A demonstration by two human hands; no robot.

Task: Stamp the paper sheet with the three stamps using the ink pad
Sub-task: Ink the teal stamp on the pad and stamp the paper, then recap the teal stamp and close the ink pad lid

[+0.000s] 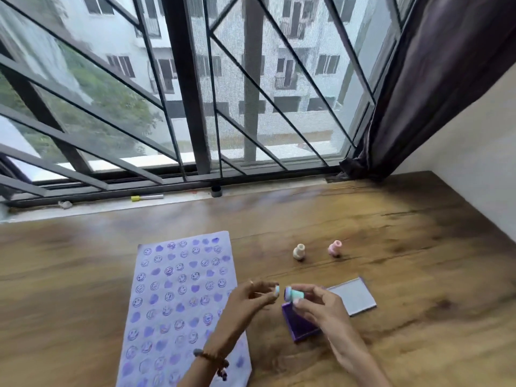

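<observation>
A pale paper sheet (178,300) covered with several purple smiley and heart prints lies on the wooden table. My right hand (324,305) holds a teal stamp (293,294) on its side above the purple ink pad (297,325), its inked face pointing left. My left hand (251,298) pinches a small pale cap (277,291) just left of the stamp's face. A cream stamp (299,252) and a pink stamp (334,248) stand upright farther back.
The ink pad's lid (353,296) lies to the right of the pad. A yellow-capped marker (147,197) and a small dark cup (216,191) rest on the window sill. A dark curtain (435,79) hangs at the right by a white wall.
</observation>
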